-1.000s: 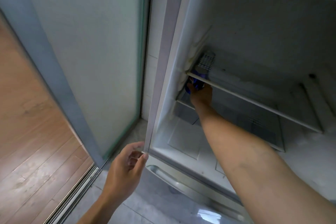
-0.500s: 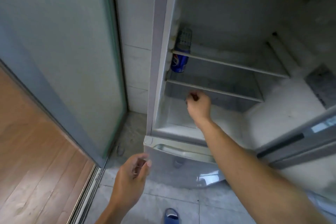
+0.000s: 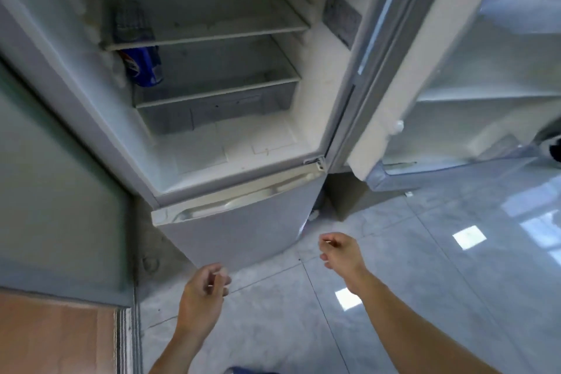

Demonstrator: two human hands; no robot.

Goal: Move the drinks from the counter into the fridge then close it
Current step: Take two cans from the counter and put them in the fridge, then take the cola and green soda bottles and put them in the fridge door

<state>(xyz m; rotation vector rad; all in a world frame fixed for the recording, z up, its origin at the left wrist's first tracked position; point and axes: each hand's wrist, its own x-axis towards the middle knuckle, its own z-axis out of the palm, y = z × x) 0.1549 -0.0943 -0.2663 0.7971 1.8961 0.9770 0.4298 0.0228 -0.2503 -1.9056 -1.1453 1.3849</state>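
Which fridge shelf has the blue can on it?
The lower shelf: the blue can stands at its left end. The upper shelf shows no can.

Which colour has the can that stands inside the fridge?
The can is mainly blue, with a red and white mark; the head view shows it.

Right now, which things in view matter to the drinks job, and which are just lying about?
Job: blue can on the fridge's second shelf; open fridge door; left hand and right hand, both holding nothing.
Bystanders: glass sliding door; tiled floor.
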